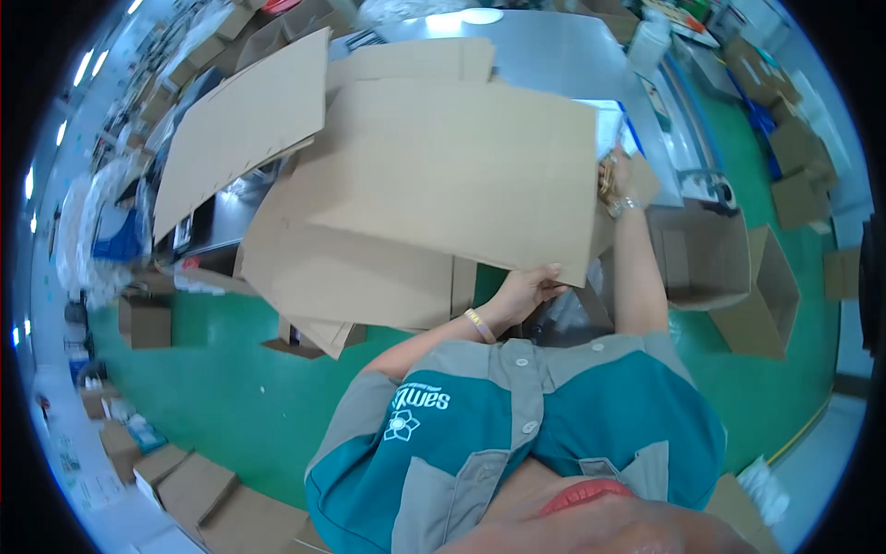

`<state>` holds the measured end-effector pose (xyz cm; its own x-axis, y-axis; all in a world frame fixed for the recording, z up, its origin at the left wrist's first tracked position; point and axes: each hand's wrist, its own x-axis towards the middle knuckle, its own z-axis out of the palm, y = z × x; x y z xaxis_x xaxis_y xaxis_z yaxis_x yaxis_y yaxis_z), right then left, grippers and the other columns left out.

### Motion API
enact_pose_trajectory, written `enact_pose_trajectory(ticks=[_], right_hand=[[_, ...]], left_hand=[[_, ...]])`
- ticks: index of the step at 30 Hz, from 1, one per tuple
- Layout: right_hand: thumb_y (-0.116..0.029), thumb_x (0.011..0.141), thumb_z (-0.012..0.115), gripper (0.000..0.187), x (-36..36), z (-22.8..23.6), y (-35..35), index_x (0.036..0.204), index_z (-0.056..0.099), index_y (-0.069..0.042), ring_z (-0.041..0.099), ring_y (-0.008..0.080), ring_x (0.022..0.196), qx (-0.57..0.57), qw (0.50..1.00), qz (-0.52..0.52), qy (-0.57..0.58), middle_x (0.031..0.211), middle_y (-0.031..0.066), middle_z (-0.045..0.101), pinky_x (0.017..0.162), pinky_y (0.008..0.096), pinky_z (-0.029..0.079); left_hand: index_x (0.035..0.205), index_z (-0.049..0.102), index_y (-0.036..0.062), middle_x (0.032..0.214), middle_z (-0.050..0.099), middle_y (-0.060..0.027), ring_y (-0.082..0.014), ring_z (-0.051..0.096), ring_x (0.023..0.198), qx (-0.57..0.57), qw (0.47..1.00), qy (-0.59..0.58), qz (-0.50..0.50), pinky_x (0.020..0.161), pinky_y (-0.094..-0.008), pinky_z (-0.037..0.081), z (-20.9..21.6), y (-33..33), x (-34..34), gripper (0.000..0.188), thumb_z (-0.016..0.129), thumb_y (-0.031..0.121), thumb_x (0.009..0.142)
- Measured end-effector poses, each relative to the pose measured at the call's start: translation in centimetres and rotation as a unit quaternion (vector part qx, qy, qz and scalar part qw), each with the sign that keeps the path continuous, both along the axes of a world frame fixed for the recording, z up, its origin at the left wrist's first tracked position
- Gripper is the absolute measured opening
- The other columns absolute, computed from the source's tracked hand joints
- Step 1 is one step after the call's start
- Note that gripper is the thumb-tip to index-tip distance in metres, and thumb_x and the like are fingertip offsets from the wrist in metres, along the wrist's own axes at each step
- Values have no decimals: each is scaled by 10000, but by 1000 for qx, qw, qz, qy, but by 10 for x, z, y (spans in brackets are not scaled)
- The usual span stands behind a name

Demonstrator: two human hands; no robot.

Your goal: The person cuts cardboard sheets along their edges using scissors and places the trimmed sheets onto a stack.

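A large flat brown cardboard sheet (452,166) lies tilted in front of me, its right side reaching my hands. My left hand (528,294) is closed on its near edge, close to the lower right corner, thumb on top. Farther up, my right hand (616,175) is closed at the sheet's right edge; its fingers are partly hidden and something gold-coloured shows at them. Beneath the sheet lie more cardboard pieces (360,272). Another cardboard panel (245,129) stands slanted at the left.
A metal table (554,42) extends behind the cardboard, with a blue-edged paper (604,125) near my right hand and a white bottle (649,44) beyond. Open cardboard boxes (706,254) stand at the right on the green floor (231,369). More flattened boxes (194,489) lie at the lower left.
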<state>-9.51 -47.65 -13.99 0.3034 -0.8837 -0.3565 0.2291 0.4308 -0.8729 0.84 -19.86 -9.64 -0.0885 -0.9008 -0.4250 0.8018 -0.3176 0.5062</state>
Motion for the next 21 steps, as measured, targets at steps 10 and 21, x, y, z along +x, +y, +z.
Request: enact_pose_trajectory(ticks=[10,21], right_hand=[[-303,802,504,356,-61,19,144,997,485,-6,542,174,765,-138,988,54,-47,832,74,555,652,271,453],[-85,733,607,155,58,-1,240,796,479,-24,517,99,562,-97,953,271,91,660,20,517,511,203,438]], left_hand=[[1045,477,6,903,552,-73,-164,568,814,-244,960,-58,-126,593,-277,512,118,-21,15,334,573,68,731],[880,565,-51,817,591,-102,-178,589,687,-183,913,-341,132,542,-248,504,168,-27,222,183,559,78,750]])
